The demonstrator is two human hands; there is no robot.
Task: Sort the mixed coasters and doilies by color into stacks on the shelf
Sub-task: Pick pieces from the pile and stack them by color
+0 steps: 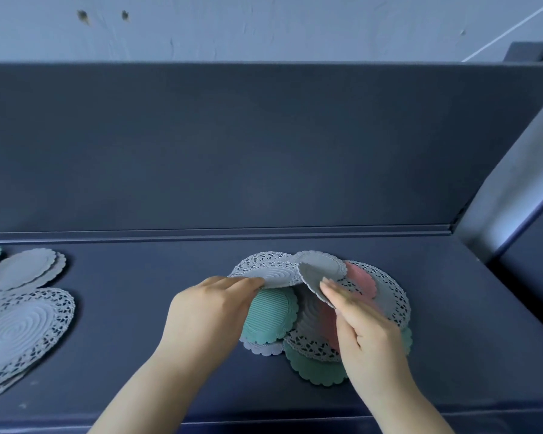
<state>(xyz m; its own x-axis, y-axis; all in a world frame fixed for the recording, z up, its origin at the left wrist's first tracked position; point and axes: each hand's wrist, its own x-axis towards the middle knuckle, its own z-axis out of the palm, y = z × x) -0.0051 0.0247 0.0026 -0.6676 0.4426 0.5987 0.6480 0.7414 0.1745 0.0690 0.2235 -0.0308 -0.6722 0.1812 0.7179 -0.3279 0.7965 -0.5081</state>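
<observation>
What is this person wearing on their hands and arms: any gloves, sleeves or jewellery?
Nothing that shows. The left hand and right hand are bare, with no gloves, rings or bracelets. The left forearm and right forearm are uncovered down to the picture's bottom edge: no sleeve or watch is in view.

Plain indoor room; whether home or storeroom cannot be told. Evidence: a dark blue-grey shelf [138, 314] with a tall back panel [232, 145]. Above the shelf, a pale scuffed wall [279, 29] bears two dark marks [82, 16]. A thin white cord [508, 33] runs above the shelf's right end.
</observation>
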